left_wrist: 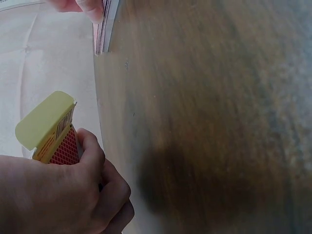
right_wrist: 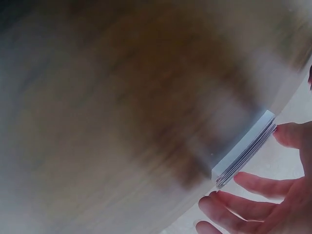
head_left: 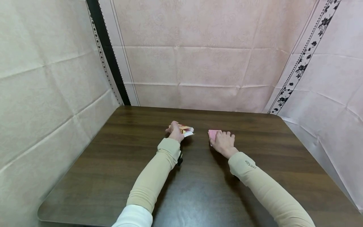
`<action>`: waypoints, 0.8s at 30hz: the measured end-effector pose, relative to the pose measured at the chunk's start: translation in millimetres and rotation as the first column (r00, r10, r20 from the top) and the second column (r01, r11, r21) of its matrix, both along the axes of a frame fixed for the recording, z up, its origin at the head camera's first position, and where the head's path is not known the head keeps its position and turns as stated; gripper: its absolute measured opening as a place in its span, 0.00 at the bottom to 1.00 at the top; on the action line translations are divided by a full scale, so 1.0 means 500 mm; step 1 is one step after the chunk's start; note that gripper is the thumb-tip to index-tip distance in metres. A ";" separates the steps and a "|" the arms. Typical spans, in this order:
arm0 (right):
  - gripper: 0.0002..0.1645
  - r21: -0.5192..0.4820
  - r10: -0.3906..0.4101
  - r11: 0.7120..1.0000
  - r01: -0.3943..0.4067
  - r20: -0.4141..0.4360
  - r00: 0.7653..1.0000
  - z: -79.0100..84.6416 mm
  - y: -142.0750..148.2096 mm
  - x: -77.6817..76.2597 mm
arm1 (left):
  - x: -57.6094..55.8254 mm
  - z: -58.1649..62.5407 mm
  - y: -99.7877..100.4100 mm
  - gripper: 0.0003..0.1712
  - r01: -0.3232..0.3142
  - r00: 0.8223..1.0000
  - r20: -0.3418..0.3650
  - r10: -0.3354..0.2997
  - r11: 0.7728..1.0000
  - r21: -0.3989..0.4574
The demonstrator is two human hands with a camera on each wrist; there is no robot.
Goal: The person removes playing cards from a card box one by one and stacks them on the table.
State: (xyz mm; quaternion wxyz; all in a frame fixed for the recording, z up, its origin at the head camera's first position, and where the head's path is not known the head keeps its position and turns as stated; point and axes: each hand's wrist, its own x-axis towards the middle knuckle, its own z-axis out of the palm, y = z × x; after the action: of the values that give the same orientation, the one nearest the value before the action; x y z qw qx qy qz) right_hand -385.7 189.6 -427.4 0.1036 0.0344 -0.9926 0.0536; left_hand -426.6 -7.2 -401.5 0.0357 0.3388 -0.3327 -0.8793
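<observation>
My left hand (head_left: 176, 132) grips a small card box (head_left: 188, 133) with red-and-yellow sides. In the left wrist view the box's yellow flap (left_wrist: 45, 121) stands raised, with red lattice print and a barcode below it. To the right, my right hand (head_left: 224, 143) holds a deck of playing cards (head_left: 213, 134) with pink-red backs. The right wrist view shows the deck (right_wrist: 247, 150) edge-on, its layered cards between the thumb and the fingers. A gap separates the box from the deck. The far side of each thing is hidden by the hands.
Both hands are over the far half of a dark brown wooden table (head_left: 127, 176). Pale cloth sheets (head_left: 184, 69) hang behind the table and along its sides. A dark object (head_left: 180, 157) is at the left wrist.
</observation>
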 end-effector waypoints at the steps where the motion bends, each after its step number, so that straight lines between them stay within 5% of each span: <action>1: 0.34 0.002 -0.002 1.000 0.002 0.009 1.000 0.000 0.000 0.000 | 0.001 0.000 0.000 0.54 0.001 1.000 -0.005 -0.001 1.000 0.001; 5: 0.36 -0.003 0.023 1.000 -0.023 0.004 1.000 0.008 -0.003 0.002 | 0.001 -0.001 0.002 0.54 -0.002 1.000 -0.011 0.002 1.000 0.004; 8: 0.32 -0.052 0.154 0.986 -0.157 -0.064 0.986 0.024 -0.017 0.003 | 0.000 -0.004 0.004 0.52 -0.013 1.000 -0.007 0.013 1.000 -0.004; 14: 0.19 -0.150 0.482 0.856 -0.494 -0.111 0.869 0.053 -0.077 0.000 | 0.003 -0.006 0.017 0.52 0.005 0.999 -0.033 -0.004 1.000 0.011; 17: 0.17 -0.150 0.521 0.837 -0.525 -0.073 0.851 0.058 -0.099 -0.003 | 0.004 -0.005 0.024 0.50 0.018 0.999 -0.042 -0.017 1.000 0.013; 24: 0.19 -0.084 0.523 0.848 -0.524 -0.032 0.852 0.059 -0.112 -0.012 | 0.004 -0.005 0.026 0.46 -0.007 0.998 -0.067 0.009 0.999 0.035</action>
State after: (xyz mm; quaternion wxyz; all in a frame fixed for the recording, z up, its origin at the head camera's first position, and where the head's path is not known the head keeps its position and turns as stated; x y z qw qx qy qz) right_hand -391.8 133.7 -397.9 0.0906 0.2989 -0.9418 0.1239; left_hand -424.7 5.8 -403.7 0.0445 0.3108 -0.3148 -0.8957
